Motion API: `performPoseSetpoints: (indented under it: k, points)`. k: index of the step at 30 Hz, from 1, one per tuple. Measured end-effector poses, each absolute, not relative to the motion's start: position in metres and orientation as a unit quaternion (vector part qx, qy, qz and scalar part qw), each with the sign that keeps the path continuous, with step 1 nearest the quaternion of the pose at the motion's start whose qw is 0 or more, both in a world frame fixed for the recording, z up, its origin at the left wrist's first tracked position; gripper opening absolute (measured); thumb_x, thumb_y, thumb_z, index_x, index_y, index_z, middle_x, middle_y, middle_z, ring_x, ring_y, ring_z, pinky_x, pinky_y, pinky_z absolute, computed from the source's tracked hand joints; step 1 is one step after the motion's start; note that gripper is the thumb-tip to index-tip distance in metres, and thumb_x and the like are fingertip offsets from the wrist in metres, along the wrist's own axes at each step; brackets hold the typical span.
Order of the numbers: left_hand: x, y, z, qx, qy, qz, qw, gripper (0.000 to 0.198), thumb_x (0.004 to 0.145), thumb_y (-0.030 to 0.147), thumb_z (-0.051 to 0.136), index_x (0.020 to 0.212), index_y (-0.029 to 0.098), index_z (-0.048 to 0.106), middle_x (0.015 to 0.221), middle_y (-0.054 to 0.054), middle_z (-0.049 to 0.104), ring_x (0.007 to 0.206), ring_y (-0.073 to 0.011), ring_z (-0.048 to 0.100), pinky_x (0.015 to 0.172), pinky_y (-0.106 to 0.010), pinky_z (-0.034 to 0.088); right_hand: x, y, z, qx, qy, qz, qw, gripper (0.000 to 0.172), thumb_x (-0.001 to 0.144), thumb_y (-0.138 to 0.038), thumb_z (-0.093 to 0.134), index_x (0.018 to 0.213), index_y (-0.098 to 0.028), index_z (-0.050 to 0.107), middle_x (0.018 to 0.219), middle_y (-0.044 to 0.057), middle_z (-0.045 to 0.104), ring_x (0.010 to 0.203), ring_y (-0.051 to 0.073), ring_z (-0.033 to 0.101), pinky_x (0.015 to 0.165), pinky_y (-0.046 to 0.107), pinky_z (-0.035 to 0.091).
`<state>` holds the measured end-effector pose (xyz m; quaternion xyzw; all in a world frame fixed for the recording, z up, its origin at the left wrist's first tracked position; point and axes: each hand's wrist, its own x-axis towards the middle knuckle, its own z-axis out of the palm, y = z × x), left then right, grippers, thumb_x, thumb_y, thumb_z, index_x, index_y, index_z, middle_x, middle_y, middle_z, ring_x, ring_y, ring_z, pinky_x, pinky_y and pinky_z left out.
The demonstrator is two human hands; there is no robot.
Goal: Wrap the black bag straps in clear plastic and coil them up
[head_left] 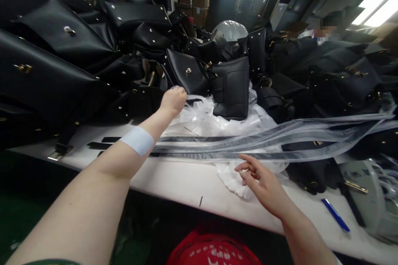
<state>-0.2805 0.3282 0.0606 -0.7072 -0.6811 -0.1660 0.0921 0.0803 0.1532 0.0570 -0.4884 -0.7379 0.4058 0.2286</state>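
My left hand (173,101) reaches forward over the table with its fingers curled closed at the lower edge of a black handbag (186,72). What it grips, if anything, is hidden. Low over the table's front part is my right hand (263,182), fingers apart and slightly bent, holding nothing. Beside its fingertips run long black straps in clear plastic sleeves (248,143), stretching across the table. White tissue-like wrapping (202,116) lies crumpled beyond the straps. Another black bag (233,87) with a front pocket stands on that wrapping.
Black bags with gold fittings (65,29) are heaped along the table's back and left. A blue pen (336,215) and a clear plastic container (376,203) are at the right. Something red with white lettering (214,250) sits below the table edge. A person (326,31) is beyond the heap.
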Motion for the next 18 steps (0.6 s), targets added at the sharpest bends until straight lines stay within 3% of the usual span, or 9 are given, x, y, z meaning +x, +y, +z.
performPoseSetpoints:
  k: [3, 6, 9, 11, 14, 18]
  points:
    - [-0.265, 0.307, 0.038, -0.752, -0.653, -0.076, 0.045, 0.015, 0.077, 0.005, 0.054, 0.080, 0.009, 0.068, 0.096, -0.016, 0.068, 0.097, -0.0256, 0.062, 0.081, -0.031, 0.050, 0.090, 0.144, 0.056, -0.498, -0.741, 0.395, 0.216, 0.041, 0.093, -0.042, 0.049, 0.127, -0.019, 0.054, 0.100, 0.008, 0.069, 0.083, 0.018, 0.065, 0.072, 0.031, 0.053]
    - [-0.260, 0.278, 0.041, -0.740, -0.666, -0.066, 0.072, 0.029, 0.083, 0.005, 0.045, 0.103, 0.007, 0.065, 0.116, -0.021, 0.061, 0.108, -0.0288, 0.058, 0.085, -0.036, 0.050, 0.098, 0.143, 0.054, -0.521, -0.764, 0.315, 0.214, 0.034, 0.093, -0.042, 0.051, 0.114, -0.019, 0.063, 0.096, 0.008, 0.070, 0.085, 0.020, 0.065, 0.077, 0.033, 0.052]
    - [-0.246, 0.243, 0.057, -0.723, -0.672, -0.106, 0.117, 0.039, 0.088, 0.008, 0.042, 0.126, 0.005, 0.052, 0.129, -0.023, 0.054, 0.116, -0.0320, 0.055, 0.094, -0.042, 0.047, 0.095, 0.160, 0.047, -0.519, -0.814, 0.160, 0.207, 0.027, 0.089, -0.033, 0.054, 0.109, -0.017, 0.065, 0.105, 0.011, 0.069, 0.098, 0.025, 0.062, 0.089, 0.038, 0.047]
    - [-0.232, 0.220, 0.064, -0.742, -0.650, -0.127, 0.106, 0.041, 0.088, 0.014, 0.049, 0.129, 0.008, 0.050, 0.136, -0.021, 0.051, 0.122, -0.0324, 0.052, 0.100, -0.042, 0.045, 0.085, 0.178, 0.041, -0.507, -0.842, 0.071, 0.167, 0.031, 0.084, -0.021, 0.056, 0.113, -0.014, 0.064, 0.113, 0.013, 0.067, 0.110, 0.028, 0.056, 0.101, 0.042, 0.039]
    - [-0.212, 0.189, 0.063, -0.766, -0.628, -0.132, 0.033, 0.039, 0.087, 0.020, 0.054, 0.125, 0.011, 0.055, 0.136, -0.018, 0.054, 0.124, -0.0315, 0.052, 0.103, -0.042, 0.044, 0.068, 0.201, 0.038, -0.512, -0.856, 0.000, 0.071, 0.038, 0.075, -0.012, 0.056, 0.112, -0.011, 0.065, 0.107, 0.015, 0.067, 0.108, 0.030, 0.055, 0.110, 0.047, 0.024]
    - [-0.188, 0.156, 0.056, -0.802, -0.565, -0.181, -0.059, 0.042, 0.086, 0.030, 0.058, 0.125, 0.015, 0.057, 0.130, -0.014, 0.061, 0.123, -0.0288, 0.055, 0.107, -0.042, 0.042, 0.059, 0.194, 0.058, -0.500, -0.864, -0.037, 0.041, 0.024, 0.072, -0.012, 0.056, 0.091, -0.013, 0.070, 0.092, 0.013, 0.065, 0.098, 0.027, 0.056, 0.112, 0.046, 0.017]
